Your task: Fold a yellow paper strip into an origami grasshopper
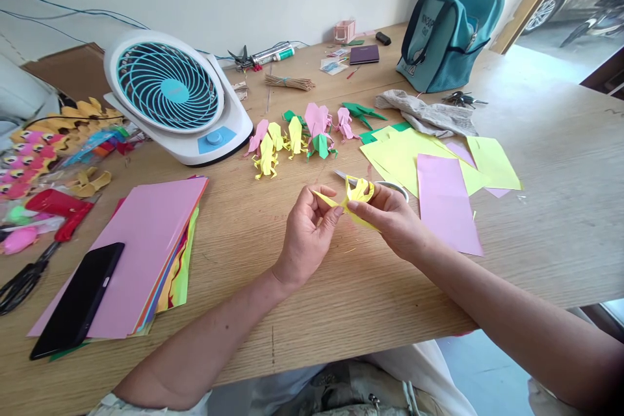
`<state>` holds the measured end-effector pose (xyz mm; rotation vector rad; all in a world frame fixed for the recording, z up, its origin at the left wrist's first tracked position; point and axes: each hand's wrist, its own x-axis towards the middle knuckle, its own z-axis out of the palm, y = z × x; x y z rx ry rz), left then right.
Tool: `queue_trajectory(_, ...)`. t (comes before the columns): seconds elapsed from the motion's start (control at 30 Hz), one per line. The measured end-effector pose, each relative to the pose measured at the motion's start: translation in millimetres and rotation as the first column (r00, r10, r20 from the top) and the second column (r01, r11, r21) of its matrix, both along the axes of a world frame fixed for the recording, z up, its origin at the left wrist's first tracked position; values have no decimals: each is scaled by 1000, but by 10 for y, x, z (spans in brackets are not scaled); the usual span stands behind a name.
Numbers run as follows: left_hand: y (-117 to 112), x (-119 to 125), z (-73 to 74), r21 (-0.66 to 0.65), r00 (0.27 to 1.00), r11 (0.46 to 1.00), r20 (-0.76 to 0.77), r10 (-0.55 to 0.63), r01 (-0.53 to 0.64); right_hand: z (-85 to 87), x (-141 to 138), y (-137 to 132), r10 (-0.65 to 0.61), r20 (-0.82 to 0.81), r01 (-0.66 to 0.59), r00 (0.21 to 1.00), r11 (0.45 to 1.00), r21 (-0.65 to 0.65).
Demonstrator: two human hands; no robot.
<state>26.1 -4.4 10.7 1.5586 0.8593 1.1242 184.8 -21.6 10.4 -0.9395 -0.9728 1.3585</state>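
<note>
Between my two hands is a partly folded yellow origami paper [359, 190], held just above the wooden table [312, 312]. My left hand [309, 231] pinches a thin pointed flap of it between thumb and fingers. On the other side, my right hand [390, 214] grips the paper's body with thumb on top and fingers beneath. Behind the right hand lie scissors [396, 188], partly hidden by hand and paper. Further back stand several finished origami frogs in yellow, pink and green, among them a yellow frog [266, 157] and a large pink frog [318, 119].
Yellow sheets [400, 156] and a pink sheet [446, 201] lie to the right, near a grey cloth [429, 114] and a teal bag [439, 42]. At left are a fan [170, 97], a stack of coloured paper [146, 234] and a black phone [78, 299].
</note>
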Motion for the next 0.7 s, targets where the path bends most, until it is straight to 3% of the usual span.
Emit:
queue_trajectory(0.2, 33, 1, 48, -24, 1000, 1000, 27, -4, 5, 1, 17, -2, -8, 12, 8, 1000, 1000, -4)
queue_trajectory(0.47, 76, -3, 9, -103, 997, 994, 81, -17, 25, 5, 17, -4, -10, 28, 10, 1000, 1000, -4)
queue_trajectory(0.7, 46, -9, 32, -5, 1000, 1000, 3, 18, -18, 7, 2, 3, 0, 37, 0, 999, 1000, -3)
